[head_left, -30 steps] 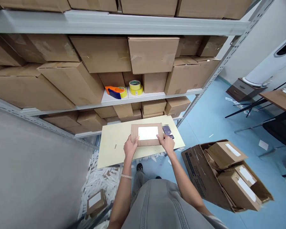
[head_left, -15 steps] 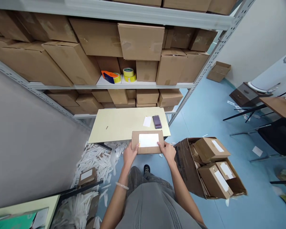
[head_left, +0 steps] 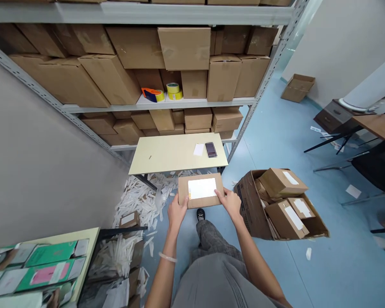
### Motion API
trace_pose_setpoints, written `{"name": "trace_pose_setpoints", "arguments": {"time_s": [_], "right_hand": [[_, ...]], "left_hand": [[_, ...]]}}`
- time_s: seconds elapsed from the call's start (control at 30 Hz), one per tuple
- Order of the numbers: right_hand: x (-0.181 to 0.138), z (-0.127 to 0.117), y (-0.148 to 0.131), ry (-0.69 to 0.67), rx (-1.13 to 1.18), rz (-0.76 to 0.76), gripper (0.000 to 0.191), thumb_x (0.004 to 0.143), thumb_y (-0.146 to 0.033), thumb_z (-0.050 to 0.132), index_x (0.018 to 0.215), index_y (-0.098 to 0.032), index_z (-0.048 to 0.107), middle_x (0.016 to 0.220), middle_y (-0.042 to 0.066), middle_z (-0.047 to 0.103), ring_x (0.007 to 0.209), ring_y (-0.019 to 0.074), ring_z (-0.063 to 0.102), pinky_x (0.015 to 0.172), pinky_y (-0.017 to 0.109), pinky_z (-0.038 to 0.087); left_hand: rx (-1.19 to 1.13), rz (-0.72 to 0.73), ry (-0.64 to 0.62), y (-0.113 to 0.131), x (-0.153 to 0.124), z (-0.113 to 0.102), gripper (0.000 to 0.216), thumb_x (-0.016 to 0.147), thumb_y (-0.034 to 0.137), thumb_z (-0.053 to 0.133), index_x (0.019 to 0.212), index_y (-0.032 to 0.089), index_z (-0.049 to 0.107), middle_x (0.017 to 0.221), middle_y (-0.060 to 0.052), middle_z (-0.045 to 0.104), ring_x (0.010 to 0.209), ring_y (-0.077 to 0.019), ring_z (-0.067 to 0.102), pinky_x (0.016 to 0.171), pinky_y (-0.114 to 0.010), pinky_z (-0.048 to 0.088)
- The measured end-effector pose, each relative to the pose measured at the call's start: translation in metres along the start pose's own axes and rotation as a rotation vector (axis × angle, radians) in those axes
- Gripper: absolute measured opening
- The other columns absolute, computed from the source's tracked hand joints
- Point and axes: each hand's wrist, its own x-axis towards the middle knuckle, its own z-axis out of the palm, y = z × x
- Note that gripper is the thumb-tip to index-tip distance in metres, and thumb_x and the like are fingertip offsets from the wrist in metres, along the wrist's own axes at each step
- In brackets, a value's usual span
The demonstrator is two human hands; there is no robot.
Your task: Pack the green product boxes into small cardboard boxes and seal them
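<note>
We are flagging drop risk: cardboard parcel (head_left: 201, 190), held in air just off bench (head_left: 167, 159) front edge, gripped only at lower edges by left hand (head_left: 177, 212) and right hand (head_left: 229, 203), fingers spread, could slip to floor (head_left: 269, 273) if grip loosens. We are counting: one parcel held, three labelled parcels (head_left: 282, 182) in open carton (head_left: 248, 201), two yellow tape rolls (head_left: 173, 90) on shelf (head_left: 192, 103).

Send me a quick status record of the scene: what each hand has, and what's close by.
left hand: holds the lower left of a brown cardboard parcel
right hand: holds the parcel's lower right
parcel top: white label
ahead: cream table with a white paper slip and a blurred dark item
right: open carton of labelled parcels
</note>
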Motion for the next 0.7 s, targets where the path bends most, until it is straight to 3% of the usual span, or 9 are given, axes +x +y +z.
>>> {"name": "trace_pose_setpoints", "arguments": {"time_s": [0.13,0.3,0.53,0.7], "right_hand": [[-0.045,0.010,0.030,-0.053,-0.016,0.051,0.058,0.090,-0.067,0.039,0.124,-0.029,0.066,0.102,0.012,0.074,0.098,0.0281,0.068,0.079,0.032,0.048],[-0.081,0.004,0.072,-0.040,0.024,0.143,0.056,0.090,-0.067,0.041,0.118,-0.027,0.070,0.102,0.012,0.074,0.099,0.0282,0.068,0.079,0.031,0.047],[-0.089,-0.040,0.134,0.086,0.115,0.232,0.060,0.090,-0.068,0.038,0.119,-0.025,0.069,0.101,0.012,0.073,0.100,0.0281,0.066,0.082,0.030,0.046],[-0.079,-0.077,0.207,0.207,0.141,0.287,0.056,0.092,-0.063,0.040,0.128,-0.027,0.062,0.105,0.011,0.072,0.101,0.0290,0.065,0.084,0.033,0.045]], "left_hand": [[0.002,-0.045,-0.035,-0.015,-0.052,0.011,0.054,0.091,0.049,0.049,0.136,0.019,0.052,0.117,-0.014,0.070,0.106,-0.0314,0.066,0.081,-0.035,0.050],[0.037,0.027,-0.100,-0.003,-0.088,0.027,0.053,0.089,0.050,0.051,0.133,0.021,0.055,0.115,-0.013,0.071,0.103,-0.0318,0.067,0.080,-0.036,0.051],[-0.088,0.203,-0.089,0.058,-0.112,0.058,0.050,0.090,0.048,0.052,0.130,0.019,0.058,0.114,-0.013,0.071,0.096,-0.0280,0.069,0.079,-0.035,0.053],[-0.146,0.300,-0.126,0.127,-0.133,0.105,0.052,0.090,0.048,0.055,0.133,0.020,0.056,0.119,-0.012,0.069,0.102,-0.0273,0.068,0.083,-0.035,0.053]]}}
